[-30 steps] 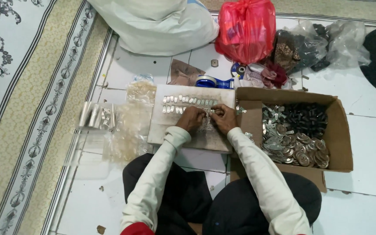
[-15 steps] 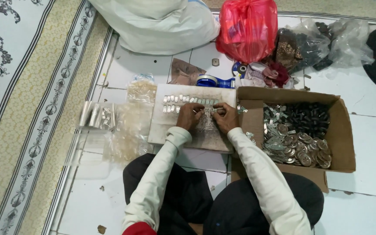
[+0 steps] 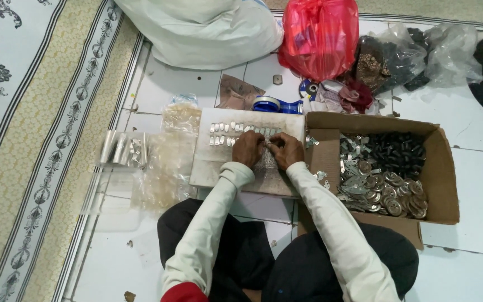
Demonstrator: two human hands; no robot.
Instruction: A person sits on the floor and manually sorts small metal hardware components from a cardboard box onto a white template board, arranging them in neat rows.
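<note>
Left hand (image 3: 247, 149) and right hand (image 3: 286, 150) are resting side by side on the white board (image 3: 208, 168), fingers curled nearly closed, pinching small metal clips (image 3: 268, 143) between them. Beyond the knuckles, rows of clips (image 3: 227, 127) are lying on the board; the cardboard box (image 3: 443, 184) of metal parts is sitting just right.

I have a single view here, from the camera on the person's head, looking steeply down over the knees at the white rectangular work board (image 3: 219, 168) on the tiled floor. The board sits near the middle of my picture, at arm's reach. Beyond the board the view takes in the red plastic bag (image 3: 320, 36); to the board's right, the open brown cardboard box (image 3: 440, 168); to its left, the patterned cream carpet (image 3: 23, 140). With only one camera, no second view overlaps it.
</note>
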